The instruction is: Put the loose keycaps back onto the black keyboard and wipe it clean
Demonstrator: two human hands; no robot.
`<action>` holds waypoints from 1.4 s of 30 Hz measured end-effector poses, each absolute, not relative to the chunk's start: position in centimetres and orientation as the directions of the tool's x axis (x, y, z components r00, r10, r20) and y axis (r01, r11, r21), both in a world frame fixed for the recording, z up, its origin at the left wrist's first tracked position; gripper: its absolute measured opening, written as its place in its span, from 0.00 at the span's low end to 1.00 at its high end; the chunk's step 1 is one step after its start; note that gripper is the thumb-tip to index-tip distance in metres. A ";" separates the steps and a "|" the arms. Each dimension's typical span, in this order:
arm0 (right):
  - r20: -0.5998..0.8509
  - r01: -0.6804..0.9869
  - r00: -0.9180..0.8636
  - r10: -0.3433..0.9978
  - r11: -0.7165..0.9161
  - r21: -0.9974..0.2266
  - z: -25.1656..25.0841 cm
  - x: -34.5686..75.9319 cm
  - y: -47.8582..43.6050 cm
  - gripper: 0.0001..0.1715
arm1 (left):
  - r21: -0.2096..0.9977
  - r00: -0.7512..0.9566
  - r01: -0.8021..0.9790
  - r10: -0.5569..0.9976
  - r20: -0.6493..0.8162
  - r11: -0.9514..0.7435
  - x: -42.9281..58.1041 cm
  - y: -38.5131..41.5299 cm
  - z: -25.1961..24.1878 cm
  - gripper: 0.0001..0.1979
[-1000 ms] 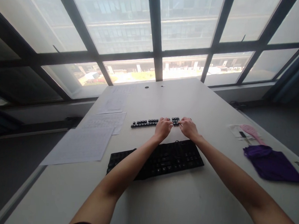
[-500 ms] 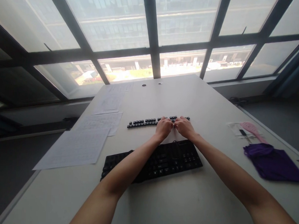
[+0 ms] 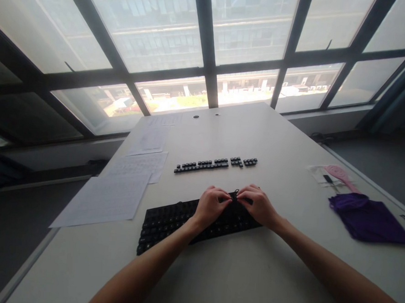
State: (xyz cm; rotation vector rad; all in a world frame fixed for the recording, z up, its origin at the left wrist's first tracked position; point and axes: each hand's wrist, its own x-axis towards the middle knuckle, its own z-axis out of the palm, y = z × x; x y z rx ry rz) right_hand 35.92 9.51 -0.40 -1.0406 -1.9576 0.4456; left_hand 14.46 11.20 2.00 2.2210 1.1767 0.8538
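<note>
A black keyboard [image 3: 171, 220] lies on the white table, slightly tilted in view. Over its upper right part, my left hand [image 3: 212, 203] and my right hand [image 3: 257, 203] face each other, thumb and forefinger of each pinched, the tips almost meeting. Anything between those fingertips is too small to make out. Beyond the keyboard, loose black keycaps [image 3: 201, 166] stand in rows, with smaller groups of keycaps [image 3: 236, 162] at the right end. My hands and left forearm hide part of the keyboard.
Paper sheets [image 3: 99, 202] overlap along the table's left side. On the right lie a purple cloth [image 3: 370, 219], a pink handled object [image 3: 340, 173] and a small black brush-like item [image 3: 329, 180]. Large windows rise behind the table [image 3: 231, 135].
Both hands have moved back toward me, from the rows of keycaps to above the keyboard. The right-hand groups of keycaps are now uncovered.
</note>
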 end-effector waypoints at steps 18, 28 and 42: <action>0.512 0.513 -0.375 0.773 0.633 -0.580 -1.7 35.4 8.1 0.09 | 0.548 0.461 0.609 0.818 0.344 -0.573 14.4 8.6 0.6 0.04; 0.497 0.528 -0.400 0.770 0.637 -0.562 -1.9 35.5 8.0 0.10 | 0.547 0.444 0.617 0.824 0.351 -0.566 14.4 8.4 0.4 0.04; 0.488 0.546 -0.397 0.778 0.627 -0.555 -1.8 35.3 8.0 0.11 | 0.543 0.427 0.633 0.834 0.350 -0.552 14.3 8.2 0.7 0.04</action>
